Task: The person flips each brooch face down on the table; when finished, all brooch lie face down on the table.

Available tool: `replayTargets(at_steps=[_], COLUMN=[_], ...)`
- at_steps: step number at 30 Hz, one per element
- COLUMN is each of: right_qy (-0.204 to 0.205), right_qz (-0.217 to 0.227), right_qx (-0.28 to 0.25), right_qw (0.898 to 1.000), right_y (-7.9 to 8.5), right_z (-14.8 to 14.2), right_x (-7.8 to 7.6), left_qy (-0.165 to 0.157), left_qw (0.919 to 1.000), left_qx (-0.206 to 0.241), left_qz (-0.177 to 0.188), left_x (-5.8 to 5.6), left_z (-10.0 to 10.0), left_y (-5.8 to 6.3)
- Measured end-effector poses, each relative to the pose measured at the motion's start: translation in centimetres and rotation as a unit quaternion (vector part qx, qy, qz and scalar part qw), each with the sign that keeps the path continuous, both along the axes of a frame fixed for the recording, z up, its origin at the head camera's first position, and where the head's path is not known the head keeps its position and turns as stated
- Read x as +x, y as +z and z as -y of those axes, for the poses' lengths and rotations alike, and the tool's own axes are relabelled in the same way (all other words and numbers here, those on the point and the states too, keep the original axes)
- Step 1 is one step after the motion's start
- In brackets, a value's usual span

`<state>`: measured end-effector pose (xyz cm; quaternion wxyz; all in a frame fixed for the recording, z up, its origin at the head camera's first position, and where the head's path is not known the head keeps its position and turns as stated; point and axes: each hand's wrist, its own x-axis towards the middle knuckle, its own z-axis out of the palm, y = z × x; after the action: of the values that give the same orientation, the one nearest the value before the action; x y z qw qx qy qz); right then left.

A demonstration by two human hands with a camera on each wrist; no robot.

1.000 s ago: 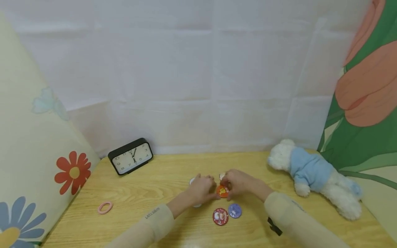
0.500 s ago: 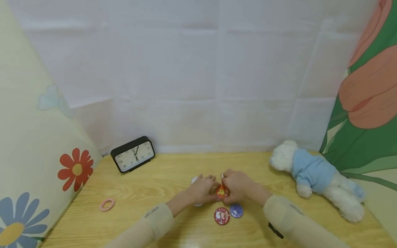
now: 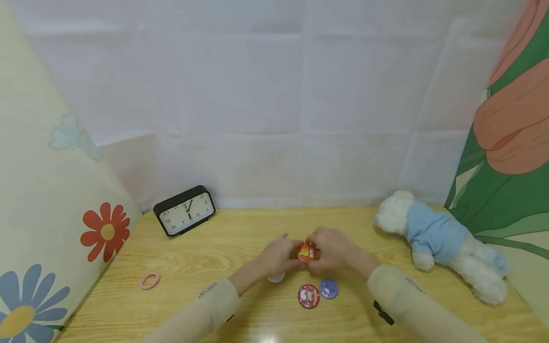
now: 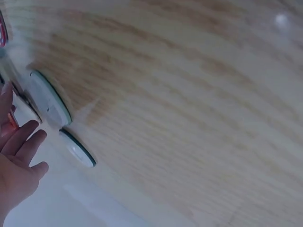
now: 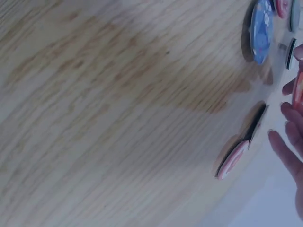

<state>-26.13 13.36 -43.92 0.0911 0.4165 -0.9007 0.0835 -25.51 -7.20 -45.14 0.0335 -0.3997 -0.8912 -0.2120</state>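
A round orange-red badge [image 3: 306, 252] with a yellow figure is held between my two hands, a little above the table. My left hand [image 3: 278, 256] pinches its left edge, and my right hand [image 3: 332, 250] pinches its right edge. In the right wrist view the same badge [image 5: 298, 90] sits among the fingers. A whitish badge [image 3: 276, 277] lies partly under my left hand; two pale badges [image 4: 49, 98] show there in the left wrist view. Nearer me lie a red badge [image 3: 309, 296] and a purple badge [image 3: 329, 288]. A pink-edged badge [image 5: 233, 160] lies below my right hand.
A black-framed clock [image 3: 185, 210] stands at the back left of the wooden table [image 3: 240, 224]. A pink ring [image 3: 149, 281] lies at the left. On the right is a white plush toy [image 3: 437, 238] in a blue top. A white cloth [image 3: 257, 119] hangs behind.
Both hands have closed in on the orange-red badge and raised it from the table. The red and purple badges have stayed in place.
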Motion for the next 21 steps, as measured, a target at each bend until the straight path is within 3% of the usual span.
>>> replayTargets(at_steps=[5, 17, 21], right_qy=[0.020, 0.012, 0.028], right_qz=[0.003, 0.018, 0.008], right_qx=[-0.044, -0.109, -0.121], right_qw=[0.999, 0.994, 0.992], right_y=[0.1, 1.4, 2.0], right_z=[-0.3, 0.2, 0.2], right_x=[-0.4, -1.3, -1.7], left_qy=[0.004, 0.039, 0.042], left_qw=[0.9999, 0.9950, 0.9948], left_qx=[0.010, 0.070, 0.083], left_qz=[-0.009, 0.060, 0.043], left_x=[-0.4, -1.0, -1.5], left_z=[0.2, 1.3, 1.4], left_y=[0.8, 3.0, 3.6])
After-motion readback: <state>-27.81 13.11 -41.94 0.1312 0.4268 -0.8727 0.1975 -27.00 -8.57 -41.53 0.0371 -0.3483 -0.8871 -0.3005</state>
